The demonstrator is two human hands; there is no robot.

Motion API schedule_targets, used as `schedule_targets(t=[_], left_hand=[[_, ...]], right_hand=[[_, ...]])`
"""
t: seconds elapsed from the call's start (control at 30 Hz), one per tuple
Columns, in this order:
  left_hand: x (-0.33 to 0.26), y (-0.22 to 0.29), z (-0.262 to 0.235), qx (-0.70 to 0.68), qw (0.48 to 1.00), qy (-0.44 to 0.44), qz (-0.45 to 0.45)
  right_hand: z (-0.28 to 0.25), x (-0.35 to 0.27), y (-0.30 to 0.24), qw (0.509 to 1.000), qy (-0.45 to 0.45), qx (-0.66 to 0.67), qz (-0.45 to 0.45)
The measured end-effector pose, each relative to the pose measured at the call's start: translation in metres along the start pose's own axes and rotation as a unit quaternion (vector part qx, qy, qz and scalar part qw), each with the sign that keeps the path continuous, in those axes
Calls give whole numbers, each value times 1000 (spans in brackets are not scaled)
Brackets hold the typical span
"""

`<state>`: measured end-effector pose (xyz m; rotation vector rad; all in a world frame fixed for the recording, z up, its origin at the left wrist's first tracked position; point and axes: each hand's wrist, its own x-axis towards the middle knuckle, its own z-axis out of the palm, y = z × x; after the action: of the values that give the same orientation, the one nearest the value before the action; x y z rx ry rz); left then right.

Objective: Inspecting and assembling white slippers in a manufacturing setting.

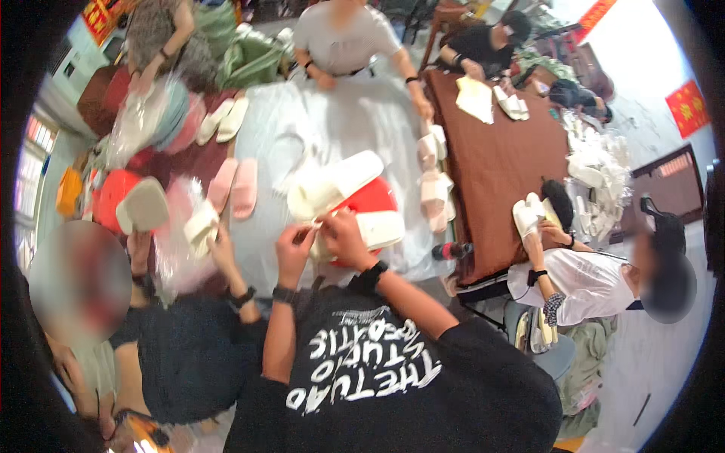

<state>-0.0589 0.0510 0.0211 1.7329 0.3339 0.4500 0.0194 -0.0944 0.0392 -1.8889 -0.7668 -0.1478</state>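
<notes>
In front of me a white slide slipper (341, 183) lies slanted over a red object (380, 198) whose kind I cannot make out. A second white slipper (381, 229) rests just nearer, beside my right hand. My left hand (295, 246) and my right hand (344, 235) are close together at the near end of these slippers. Fingers of both hands are closed in a pinch. What lies between the fingertips is too small and partly hidden to name.
A pair of pink slippers (233, 188) lies to the left on the pale-covered table (264, 128). Along its right edge runs a row of slippers (436, 192), with a dark bottle (451, 251) nearer me. Co-workers handle slippers on both sides; a brown table (502, 162) stands right.
</notes>
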Motion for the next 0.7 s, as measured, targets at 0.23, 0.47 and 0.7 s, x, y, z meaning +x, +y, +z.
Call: schedule_targets(t=[0.23, 0.47, 0.7], left_hand=[[0, -1, 1, -9, 1000, 16, -14], [-3, -1, 3, 61, 998, 10, 5], [-5, -11, 3, 27, 999, -5, -18]], right_hand=[[-10, 1, -4, 1000, -20, 0, -15], [-10, 2, -8, 999, -6, 43, 5], [-12, 1, -5, 999, -29, 1, -43]])
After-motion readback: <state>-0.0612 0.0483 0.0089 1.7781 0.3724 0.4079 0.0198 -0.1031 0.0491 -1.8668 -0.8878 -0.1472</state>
